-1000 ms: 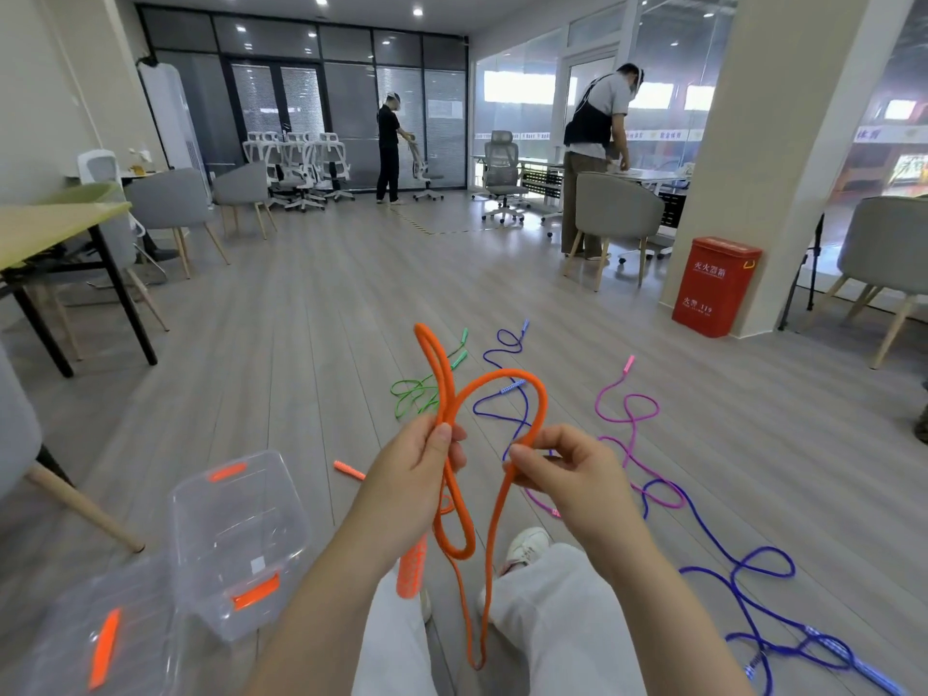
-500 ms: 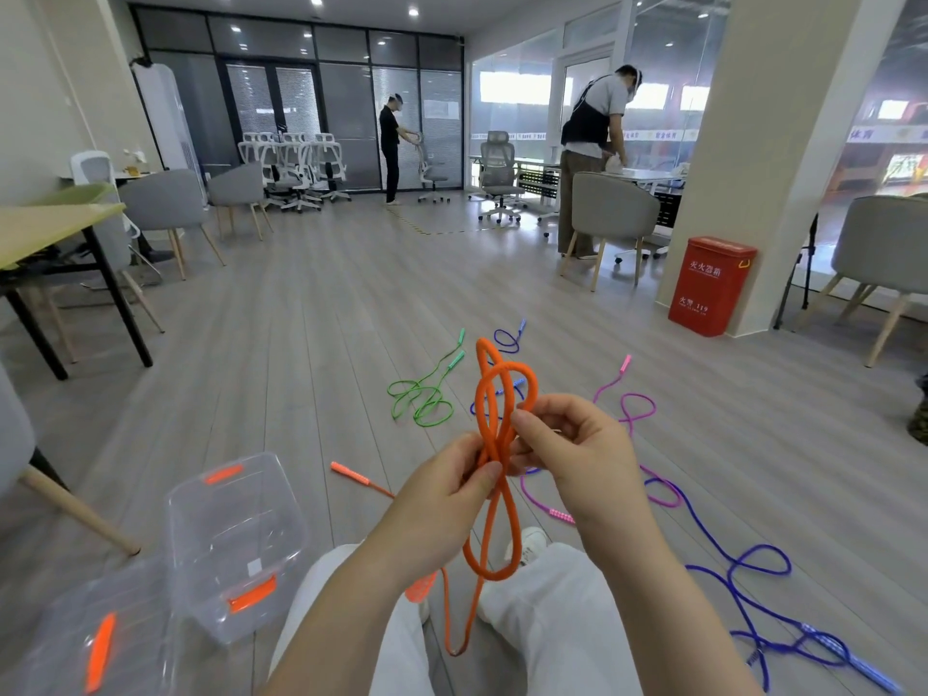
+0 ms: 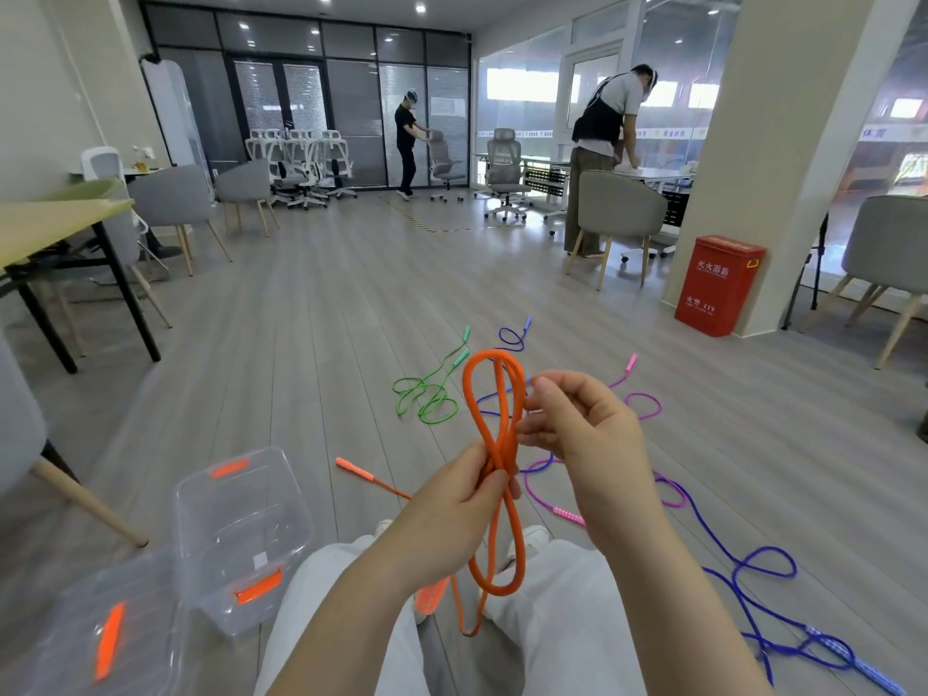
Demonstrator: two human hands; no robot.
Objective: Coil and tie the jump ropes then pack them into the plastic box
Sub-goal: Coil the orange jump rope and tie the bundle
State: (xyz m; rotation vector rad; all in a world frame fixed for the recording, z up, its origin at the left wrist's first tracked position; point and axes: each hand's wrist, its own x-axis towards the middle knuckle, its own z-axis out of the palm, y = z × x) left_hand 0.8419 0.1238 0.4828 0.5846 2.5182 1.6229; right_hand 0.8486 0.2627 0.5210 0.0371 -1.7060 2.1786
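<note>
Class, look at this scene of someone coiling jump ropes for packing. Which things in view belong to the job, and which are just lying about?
Belong to the job:
- thick orange jump rope, gripped by left hand and right hand
- thin green jump rope
- pink jump rope
- blue jump rope
- clear plastic box with orange latches
- clear lid

Just lying about:
- red metal box
- grey upholstered chair
- yellow-green table
</note>
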